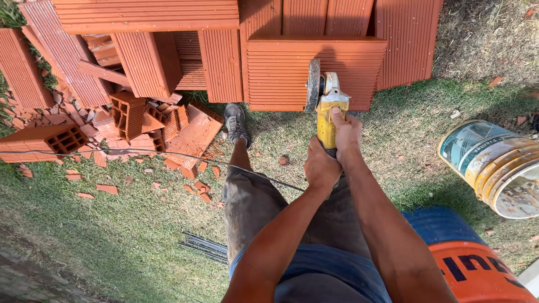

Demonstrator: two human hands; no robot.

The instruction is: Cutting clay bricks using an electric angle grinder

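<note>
Nearest the camera, an orange and blue drum [469,264] is seen at the lower right, just beside the person's right arm. A grey trouser leg [252,207] is stretched forward over the grass [112,235], ending in a dark shoe [236,123]. A bundle of thin dark rods [205,247] is laid on the grass to the left of the leg.

The left hand [321,167] is wrapped around the rear of a yellow grinder [325,112], and the right hand [346,130] is clasped over its body just ahead, thumb laid along the top. The grinder is held out in front of the person, its disc [313,85] set upright against the front edge of a ribbed red block [317,73]. A thin cable [140,152] is strung across the grass from the left toward the hands.

To the right, stacked buckets [497,165] are lying on their side. Broken pieces of block [129,120] are scattered at the left, and further whole blocks [146,14] are piled behind.
</note>
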